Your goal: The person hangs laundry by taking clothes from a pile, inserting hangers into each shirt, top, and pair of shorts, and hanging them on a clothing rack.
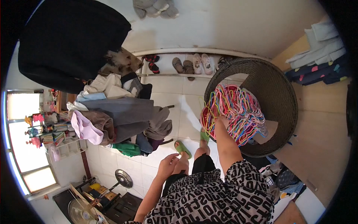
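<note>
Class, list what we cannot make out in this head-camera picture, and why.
All in the head view:
- Right hand's fingertips: hidden among the coloured hangers.
- Exact hanger count: they overlap too densely.
- Left hand's palm: turned away from the camera.
- Grey fluffy thing, its whole shape: cut off by the upper edge.

Clear passage: central strip of tiled floor (186, 102). Obstructions: clothes heap (130, 112), left; round wickerwork (279, 91) and massed coloured hangers (238, 110), right; row of shoes (207, 64), far end.
</note>
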`<act>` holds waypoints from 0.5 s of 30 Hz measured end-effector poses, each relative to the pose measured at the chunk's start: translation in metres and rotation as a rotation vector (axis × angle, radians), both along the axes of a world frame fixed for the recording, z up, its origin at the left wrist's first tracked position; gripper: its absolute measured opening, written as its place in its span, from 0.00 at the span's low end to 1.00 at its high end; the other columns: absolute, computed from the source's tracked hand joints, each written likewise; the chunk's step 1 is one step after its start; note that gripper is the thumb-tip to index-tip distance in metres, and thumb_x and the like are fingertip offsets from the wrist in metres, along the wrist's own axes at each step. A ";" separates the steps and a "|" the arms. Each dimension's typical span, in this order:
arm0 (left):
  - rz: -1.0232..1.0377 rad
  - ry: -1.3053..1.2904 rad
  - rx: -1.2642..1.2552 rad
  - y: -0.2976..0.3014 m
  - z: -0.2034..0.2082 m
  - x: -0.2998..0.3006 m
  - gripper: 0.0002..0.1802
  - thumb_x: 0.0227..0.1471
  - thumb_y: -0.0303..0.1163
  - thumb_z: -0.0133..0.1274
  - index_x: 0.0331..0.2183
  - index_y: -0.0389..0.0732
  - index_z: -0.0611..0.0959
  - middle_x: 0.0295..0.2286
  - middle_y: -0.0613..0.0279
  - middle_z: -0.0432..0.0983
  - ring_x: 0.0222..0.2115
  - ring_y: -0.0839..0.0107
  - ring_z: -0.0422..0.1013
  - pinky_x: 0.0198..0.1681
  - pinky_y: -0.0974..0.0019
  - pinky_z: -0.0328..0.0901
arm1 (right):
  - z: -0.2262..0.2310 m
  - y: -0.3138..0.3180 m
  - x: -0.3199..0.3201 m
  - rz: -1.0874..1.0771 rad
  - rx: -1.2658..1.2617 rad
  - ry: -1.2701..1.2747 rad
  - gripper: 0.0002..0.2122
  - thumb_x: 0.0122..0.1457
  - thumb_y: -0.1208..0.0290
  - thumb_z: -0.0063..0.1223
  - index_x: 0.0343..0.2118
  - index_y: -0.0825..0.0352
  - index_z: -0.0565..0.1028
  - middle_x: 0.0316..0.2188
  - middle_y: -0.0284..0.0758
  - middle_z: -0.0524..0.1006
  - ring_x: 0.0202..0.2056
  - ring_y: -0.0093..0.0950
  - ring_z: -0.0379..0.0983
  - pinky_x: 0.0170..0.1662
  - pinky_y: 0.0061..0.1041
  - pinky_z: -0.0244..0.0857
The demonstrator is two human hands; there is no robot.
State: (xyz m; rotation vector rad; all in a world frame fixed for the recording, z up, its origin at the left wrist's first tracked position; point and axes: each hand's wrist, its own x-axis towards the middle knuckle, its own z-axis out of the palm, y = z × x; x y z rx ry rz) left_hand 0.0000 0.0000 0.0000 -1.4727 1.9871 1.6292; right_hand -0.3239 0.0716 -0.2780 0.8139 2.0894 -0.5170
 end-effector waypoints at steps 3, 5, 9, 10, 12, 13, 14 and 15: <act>-0.056 0.047 -0.029 -0.002 -0.011 -0.033 0.15 0.52 0.33 0.49 0.42 0.39 0.77 0.34 0.48 0.76 0.34 0.58 0.75 0.37 0.64 0.67 | 0.005 0.005 -0.017 0.439 0.008 0.101 0.20 0.53 0.56 0.49 0.41 0.68 0.74 0.36 0.45 0.77 0.35 0.38 0.76 0.35 0.39 0.71; -0.036 0.011 -0.127 -0.003 0.009 0.000 0.15 0.52 0.33 0.49 0.42 0.40 0.77 0.32 0.48 0.76 0.33 0.57 0.74 0.36 0.64 0.67 | 0.104 -0.037 0.051 0.226 -0.149 0.191 0.20 0.57 0.57 0.42 0.38 0.71 0.74 0.37 0.48 0.76 0.36 0.44 0.74 0.35 0.41 0.69; -0.091 0.019 -0.135 -0.018 0.022 -0.006 0.16 0.52 0.34 0.49 0.43 0.41 0.77 0.31 0.51 0.77 0.32 0.56 0.74 0.36 0.62 0.67 | 0.103 -0.016 0.095 0.618 -0.327 0.746 0.19 0.60 0.62 0.33 0.36 0.71 0.75 0.29 0.50 0.76 0.34 0.49 0.72 0.37 0.43 0.66; -0.093 0.089 -0.179 -0.022 0.014 -0.002 0.16 0.52 0.34 0.49 0.43 0.42 0.77 0.32 0.50 0.77 0.32 0.57 0.74 0.36 0.61 0.67 | 0.105 -0.012 0.105 0.714 -0.382 0.832 0.18 0.60 0.62 0.34 0.34 0.71 0.75 0.25 0.48 0.75 0.30 0.47 0.72 0.34 0.42 0.65; -0.025 0.095 -0.242 -0.028 -0.005 0.008 0.21 0.52 0.38 0.50 0.47 0.42 0.73 0.39 0.49 0.74 0.36 0.56 0.73 0.39 0.60 0.66 | 0.137 -0.010 0.127 0.795 -0.646 0.835 0.15 0.60 0.64 0.38 0.29 0.70 0.74 0.19 0.45 0.73 0.24 0.42 0.72 0.29 0.38 0.64; 0.053 0.054 -0.262 -0.028 -0.009 0.010 0.25 0.52 0.39 0.50 0.50 0.42 0.70 0.42 0.48 0.72 0.38 0.55 0.72 0.41 0.60 0.66 | 0.174 -0.006 0.136 0.775 -0.836 0.737 0.14 0.60 0.65 0.41 0.26 0.70 0.73 0.17 0.43 0.72 0.21 0.38 0.71 0.26 0.35 0.63; 0.180 0.089 -0.253 -0.031 -0.011 0.010 0.30 0.52 0.41 0.50 0.54 0.41 0.64 0.45 0.45 0.70 0.39 0.54 0.72 0.42 0.60 0.65 | 0.197 -0.006 0.144 0.809 -0.922 0.756 0.12 0.58 0.67 0.43 0.25 0.69 0.74 0.15 0.40 0.72 0.19 0.36 0.71 0.24 0.33 0.62; 0.301 0.130 -0.241 -0.037 -0.013 0.010 0.35 0.53 0.44 0.50 0.57 0.41 0.58 0.47 0.42 0.67 0.40 0.53 0.71 0.43 0.60 0.65 | 0.218 -0.008 0.151 0.839 -1.003 0.773 0.10 0.57 0.70 0.45 0.24 0.69 0.74 0.13 0.37 0.71 0.18 0.34 0.70 0.23 0.31 0.61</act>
